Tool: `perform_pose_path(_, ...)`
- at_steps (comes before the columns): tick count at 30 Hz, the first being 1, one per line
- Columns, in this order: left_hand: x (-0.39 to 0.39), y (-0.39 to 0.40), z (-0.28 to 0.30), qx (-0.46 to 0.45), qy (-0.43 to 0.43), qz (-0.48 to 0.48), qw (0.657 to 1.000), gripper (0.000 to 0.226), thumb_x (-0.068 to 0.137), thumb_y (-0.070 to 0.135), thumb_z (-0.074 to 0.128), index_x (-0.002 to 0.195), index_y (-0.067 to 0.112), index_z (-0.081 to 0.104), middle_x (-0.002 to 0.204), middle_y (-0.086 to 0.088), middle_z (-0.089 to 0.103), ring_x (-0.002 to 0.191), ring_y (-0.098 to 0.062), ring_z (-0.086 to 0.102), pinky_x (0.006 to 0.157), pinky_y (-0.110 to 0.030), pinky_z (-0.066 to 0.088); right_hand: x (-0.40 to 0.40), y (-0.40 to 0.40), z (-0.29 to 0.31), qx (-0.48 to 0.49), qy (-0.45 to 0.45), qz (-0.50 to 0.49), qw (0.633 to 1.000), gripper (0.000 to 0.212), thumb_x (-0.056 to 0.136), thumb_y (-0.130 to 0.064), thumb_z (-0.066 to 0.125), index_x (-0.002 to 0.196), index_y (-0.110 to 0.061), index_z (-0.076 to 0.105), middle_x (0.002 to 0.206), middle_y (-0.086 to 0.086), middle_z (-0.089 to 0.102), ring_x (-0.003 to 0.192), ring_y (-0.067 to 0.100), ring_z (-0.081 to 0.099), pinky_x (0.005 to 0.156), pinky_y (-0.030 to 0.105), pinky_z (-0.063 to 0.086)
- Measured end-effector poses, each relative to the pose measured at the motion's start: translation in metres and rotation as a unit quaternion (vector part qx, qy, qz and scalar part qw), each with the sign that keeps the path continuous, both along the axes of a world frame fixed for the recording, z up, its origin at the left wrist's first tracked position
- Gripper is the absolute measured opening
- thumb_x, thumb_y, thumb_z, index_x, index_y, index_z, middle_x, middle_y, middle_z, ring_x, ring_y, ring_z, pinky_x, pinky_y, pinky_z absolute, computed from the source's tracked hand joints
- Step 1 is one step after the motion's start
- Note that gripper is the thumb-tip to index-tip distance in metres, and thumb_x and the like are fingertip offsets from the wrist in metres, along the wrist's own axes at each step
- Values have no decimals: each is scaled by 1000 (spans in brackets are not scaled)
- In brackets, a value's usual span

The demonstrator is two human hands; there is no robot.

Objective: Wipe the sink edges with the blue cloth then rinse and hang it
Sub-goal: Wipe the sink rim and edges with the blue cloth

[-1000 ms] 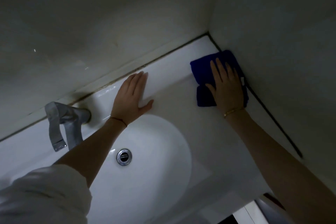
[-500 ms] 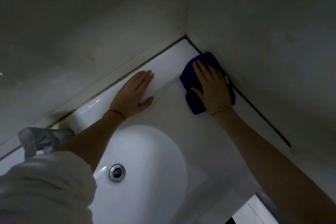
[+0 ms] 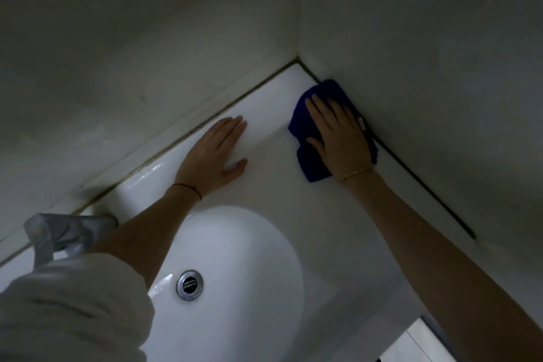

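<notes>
The blue cloth (image 3: 302,123) lies flat on the white sink's (image 3: 282,191) right rear edge, close to the corner where two walls meet. My right hand (image 3: 338,135) presses on it, palm down and fingers spread, covering most of the cloth. My left hand (image 3: 217,156) rests flat on the rear ledge of the sink, fingers together, holding nothing. The oval basin with its metal drain (image 3: 189,284) is below both arms.
A metal tap (image 3: 63,233) stands at the sink's rear left, partly behind my white sleeve (image 3: 67,311). Dark grout lines run along both walls. A white cabinet edge (image 3: 423,341) shows below the sink's front right.
My right hand and the cloth have slid slightly along the right edge near the corner. My left hand has stayed flat on the rear ledge. The camera has shifted.
</notes>
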State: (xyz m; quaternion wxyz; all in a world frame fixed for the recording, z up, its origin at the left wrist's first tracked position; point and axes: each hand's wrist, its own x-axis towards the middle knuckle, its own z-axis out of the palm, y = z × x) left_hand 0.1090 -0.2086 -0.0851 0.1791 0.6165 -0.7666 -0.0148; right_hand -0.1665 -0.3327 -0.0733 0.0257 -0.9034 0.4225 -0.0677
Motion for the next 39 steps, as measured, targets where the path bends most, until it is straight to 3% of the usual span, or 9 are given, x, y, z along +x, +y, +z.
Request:
perform_pose_path(3,1,1,-1,1,0,6,1000,67,93,34,61,149,3,40,153,-15,42,142,-32,38,120,-38,29,-25,11,0,-19,-9,35,999,62,96,-32,50,150,-11,28,154,6,31,138,28,32,114,43,26)
perform_pose_path(6,-3,1,-1,-1,2,-2,1000,68,93,33,63,148,1,40,153,-16,42,142,-33,39,118,-42,32,-36,18,-1,-11,0,8,1000,62,97,-33,48,151,-12,25,155,6,30,138,27,32,114,43,27)
perform_pose_path(11,-2,-1,0,-4,-14,11,1000,68,92,33,63,146,-2,41,151,-18,44,140,-35,41,117,-44,34,22,-23,7,64,-56,31,996,54,100,-32,40,149,-11,29,152,6,35,139,28,32,117,43,22)
perform_pose_path(15,-2,0,1,-9,-26,20,999,69,90,32,65,146,-2,42,150,-19,44,139,-36,42,116,-44,36,41,-35,11,99,-79,51,991,56,101,-41,20,148,-13,32,152,2,36,141,24,29,119,38,13)
perform_pose_path(19,-2,0,0,-2,-32,32,999,72,90,34,66,147,-3,40,151,-19,43,139,-36,41,115,-46,36,13,-16,3,38,-27,113,992,65,98,-51,31,151,-15,23,156,0,27,144,20,23,120,38,10)
perform_pose_path(23,-4,0,0,-10,-42,36,998,73,89,34,67,146,-3,41,151,-19,44,138,-36,42,117,-42,35,14,-32,2,35,-24,62,997,68,97,-54,28,152,-14,20,156,2,27,143,22,25,119,39,16)
perform_pose_path(27,-4,1,0,-4,-51,46,998,74,90,37,65,147,-2,39,151,-18,43,139,-35,41,116,-43,36,45,-26,6,60,-74,8,995,63,99,-50,24,150,-12,26,154,4,32,142,25,28,119,40,11)
perform_pose_path(33,-5,2,0,7,-48,53,997,75,90,39,63,149,0,38,153,-16,42,140,-34,40,116,-43,36,28,1,-8,31,-26,131,991,73,96,-57,34,153,-15,16,158,1,22,146,21,18,120,41,11)
perform_pose_path(39,-3,1,0,6,-45,52,998,74,91,40,64,148,0,39,152,-16,43,139,-34,40,118,-38,33,39,-34,4,56,-42,43,997,71,94,-57,19,152,-15,20,156,2,26,143,24,23,119,38,9)
